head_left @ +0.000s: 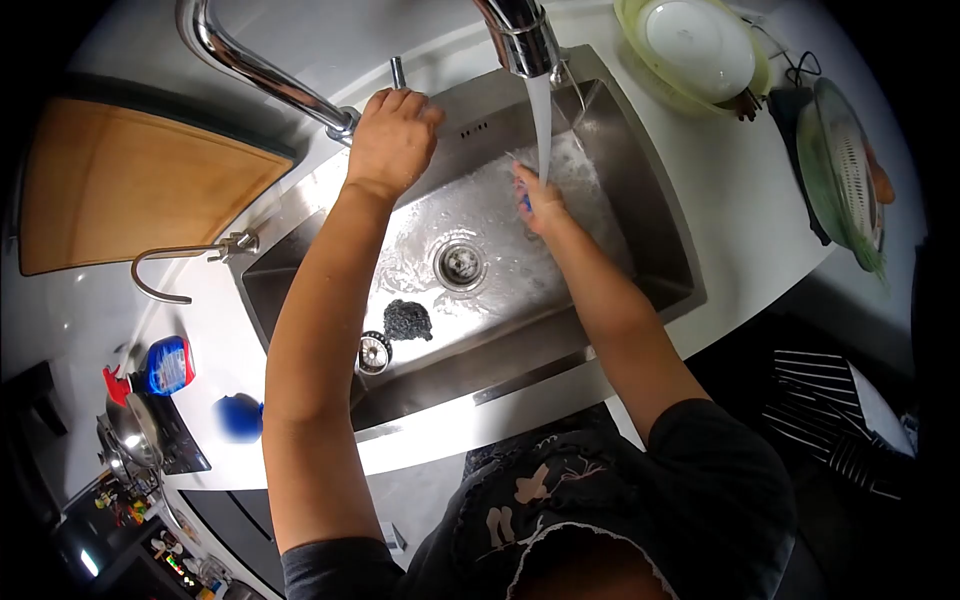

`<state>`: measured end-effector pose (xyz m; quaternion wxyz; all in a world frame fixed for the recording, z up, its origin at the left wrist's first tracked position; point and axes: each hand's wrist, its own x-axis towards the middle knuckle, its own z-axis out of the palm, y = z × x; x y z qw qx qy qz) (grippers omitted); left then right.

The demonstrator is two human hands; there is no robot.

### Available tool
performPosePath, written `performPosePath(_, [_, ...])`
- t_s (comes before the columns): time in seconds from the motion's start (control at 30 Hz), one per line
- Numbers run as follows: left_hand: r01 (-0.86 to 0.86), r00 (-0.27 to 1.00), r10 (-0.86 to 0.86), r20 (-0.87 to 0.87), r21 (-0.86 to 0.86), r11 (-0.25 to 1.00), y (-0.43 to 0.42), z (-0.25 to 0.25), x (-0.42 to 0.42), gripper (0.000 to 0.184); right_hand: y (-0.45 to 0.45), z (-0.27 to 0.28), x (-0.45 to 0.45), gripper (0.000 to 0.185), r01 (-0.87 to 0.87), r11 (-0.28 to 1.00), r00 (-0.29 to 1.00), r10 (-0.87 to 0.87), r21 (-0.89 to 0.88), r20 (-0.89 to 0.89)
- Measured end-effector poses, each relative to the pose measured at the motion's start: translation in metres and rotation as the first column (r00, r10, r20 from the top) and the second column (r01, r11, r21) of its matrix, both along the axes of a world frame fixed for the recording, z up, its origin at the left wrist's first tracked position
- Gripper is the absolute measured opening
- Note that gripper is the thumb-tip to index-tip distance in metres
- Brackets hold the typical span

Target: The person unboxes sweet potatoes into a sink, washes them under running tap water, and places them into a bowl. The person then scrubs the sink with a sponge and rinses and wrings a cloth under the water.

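My left hand (393, 140) is closed at the faucet's base, by a small metal lever (398, 72); whatever lies under its fingers is hidden. Water (541, 125) runs from the chrome faucet (522, 40) onto my right hand (538, 200). That hand is closed around a small blue item (526, 201), too covered to name, with a thin tip showing above the fingers. Below both hands is the wet steel sink (520, 260) with its round drain (460, 264). A dark scouring pad (408, 320) and a metal strainer (374, 352) lie near the sink's front left.
A wooden board (140, 190) leans at the back left. A small curved tap (165, 290), a blue bottle (169, 365) and a pan (132, 428) stand left. At the right are a yellow-green basin (630, 20) with a white dish (698, 48) and a green colander (835, 160).
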<state>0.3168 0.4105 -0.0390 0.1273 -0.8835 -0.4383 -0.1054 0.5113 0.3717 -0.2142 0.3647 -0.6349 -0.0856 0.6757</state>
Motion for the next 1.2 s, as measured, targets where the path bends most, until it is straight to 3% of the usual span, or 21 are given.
performPosePath(0.03, [0.008, 1.0, -0.008, 0.002, -0.005, 1.0, 0.0, -0.002, 0.0, 0.014, 0.0, 0.003, 0.0, 0.026, 0.018, 0.999, 0.999, -0.017, -0.043, 0.032])
performPosePath(0.13, [0.036, 0.999, -0.035, -0.033, 0.026, 0.999, 0.004, -0.001, 0.0, 0.015, -0.005, -0.011, 0.022, 0.032, -0.067, 0.998, 0.979, 0.063, -0.014, -0.196])
performPosePath(0.33, [0.025, 0.998, -0.024, -0.049, 0.009, 1.0, 0.017, 0.001, 0.003, 0.015, -0.021, 0.002, 0.034, 0.036, -0.041, 0.98, 0.986, 0.071, 0.196, -0.15])
performPosePath(0.43, [0.03, 0.997, -0.031, -0.072, -0.018, 0.999, 0.02, 0.002, 0.006, 0.017, -0.021, 0.009, 0.033, 0.034, -0.129, 0.96, 0.978, 0.165, 0.25, -0.129])
performPosePath(0.63, [0.031, 0.988, -0.029, -0.152, 0.011, 0.999, 0.03, -0.007, 0.004, 0.019, -0.014, 0.021, 0.02, 0.033, -0.132, 0.961, 0.98, 0.163, 0.245, -0.112])
performPosePath(0.83, [-0.088, 0.952, 0.089, -0.291, 0.017, 0.996, 0.038, -0.01, 0.001, 0.02, -0.003, 0.031, 0.018, 0.022, -0.02, 0.954, 0.974, 0.086, 0.3, -0.209])
performPosePath(0.93, [-0.123, 0.921, 0.126, -0.37, 0.033, 0.992, 0.042, -0.013, -0.002, 0.023, -0.003, 0.048, 0.02, 0.02, -0.088, 0.923, 0.978, 0.151, 0.375, -0.143])
performPosePath(1.03, [-0.122, 0.901, 0.125, -0.415, 0.036, 0.992, 0.044, -0.012, -0.006, 0.028, -0.005, 0.063, 0.016, 0.027, -0.069, 0.932, 0.995, 0.087, 0.356, -0.037])
performPosePath(1.2, [-0.122, 0.9, 0.12, -0.418, 0.021, 0.992, 0.046, -0.008, -0.007, 0.035, -0.002, 0.053, 0.012, 0.023, -0.18, 0.884, 0.975, 0.102, 0.431, 0.199])
